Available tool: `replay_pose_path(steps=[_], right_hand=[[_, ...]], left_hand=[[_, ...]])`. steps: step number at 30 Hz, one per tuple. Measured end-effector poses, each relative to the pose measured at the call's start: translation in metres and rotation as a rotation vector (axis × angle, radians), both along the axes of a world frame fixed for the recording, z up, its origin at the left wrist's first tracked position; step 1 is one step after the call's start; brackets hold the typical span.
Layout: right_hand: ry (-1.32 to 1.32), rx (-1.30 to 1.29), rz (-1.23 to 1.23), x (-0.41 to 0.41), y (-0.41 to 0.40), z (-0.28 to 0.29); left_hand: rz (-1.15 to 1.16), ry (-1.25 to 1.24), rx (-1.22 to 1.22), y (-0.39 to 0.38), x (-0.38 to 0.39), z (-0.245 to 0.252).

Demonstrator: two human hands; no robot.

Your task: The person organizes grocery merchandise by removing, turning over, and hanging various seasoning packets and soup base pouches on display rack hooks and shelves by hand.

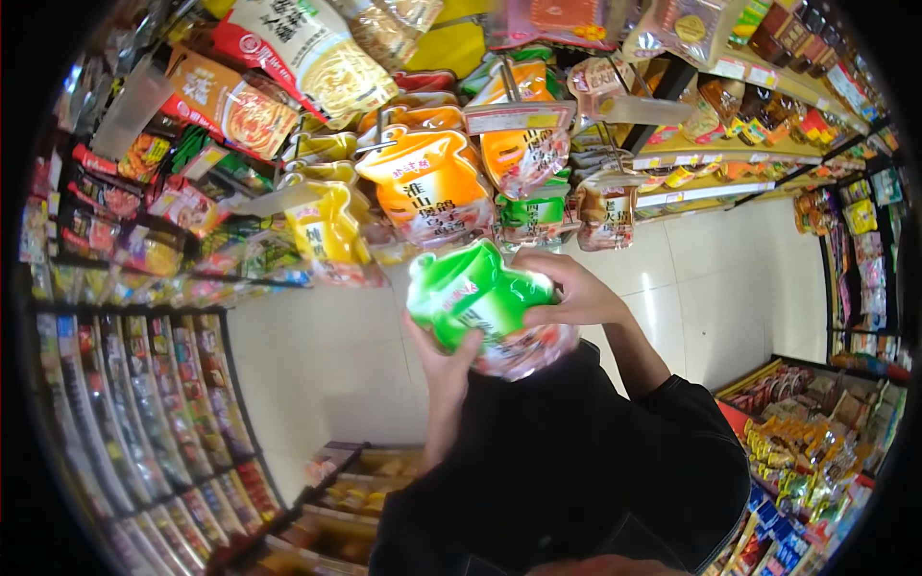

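Between my two hands is a shiny green-and-white food pouch [481, 309], shaped like a pot and printed with writing and a picture of food. My left hand [448, 360] grips its lower left side, thumb on the front. With thumb and fingers, my right hand [569, 289] pinches the pouch's right edge. Just beyond it, similar pouches hang on metal hooks: an orange one [428, 187], a yellow one [325, 227], a green one [533, 216] and a brown one [606, 209].
Noodle packs [310, 61] hang at the upper left. A price-tag holder [518, 117] juts out over the pouches. Bottles [799, 39] stand on shelves at the upper right. Packed shelving [151, 410] lies left, and a bin of packaged snacks [807, 432] stands at the lower right.
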State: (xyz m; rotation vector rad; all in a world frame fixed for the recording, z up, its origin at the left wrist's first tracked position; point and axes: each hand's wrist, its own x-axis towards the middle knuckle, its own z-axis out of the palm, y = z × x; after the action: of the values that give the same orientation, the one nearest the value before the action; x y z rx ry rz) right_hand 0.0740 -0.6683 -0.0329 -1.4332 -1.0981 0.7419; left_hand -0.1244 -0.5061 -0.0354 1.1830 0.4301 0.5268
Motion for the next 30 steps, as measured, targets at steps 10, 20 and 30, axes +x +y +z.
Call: replay_pose_path(steps=[10, 20, 30], right_hand=[[-0.701, -0.056, -0.962, 0.095, 0.075, -0.041], [-0.838, -0.144, -1.211, 0.039, 0.055, 0.025], [-0.579, -0.248, -1.083, -0.042, 0.012, 0.072]], left_hand=[[0.139, 0.012, 0.045, 0.038, -0.035, -0.012], [-0.096, -0.007, -0.018, 0.051, -0.037, -0.03], [-0.641, -0.391, -0.548, 0.082, 0.0, -0.063]])
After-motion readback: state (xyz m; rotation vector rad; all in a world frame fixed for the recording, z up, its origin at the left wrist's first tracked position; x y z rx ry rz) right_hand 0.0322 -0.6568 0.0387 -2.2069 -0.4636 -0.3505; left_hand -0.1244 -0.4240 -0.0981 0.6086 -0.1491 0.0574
